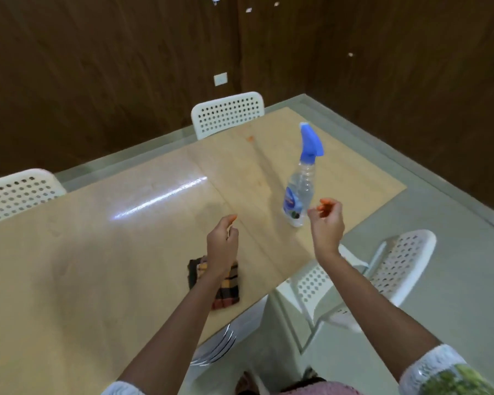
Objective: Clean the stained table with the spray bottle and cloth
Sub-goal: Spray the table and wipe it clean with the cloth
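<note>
Fingers on both hands are hanging loosely curled, and I am seeing nothing held in either. Working left to right: a white perforated chair (17,192) is standing at the table's (97,266) far left edge. I am reading the left hand (222,243) as hovering over the wood, its wrist crossing above the plaid cloth (226,293) (folded, lying flat near the front edge). A small orange stain (250,138) is showing near the far edge. The spray bottle (302,183) is standing upright, just beside the right hand (325,222), apart from it.
</note>
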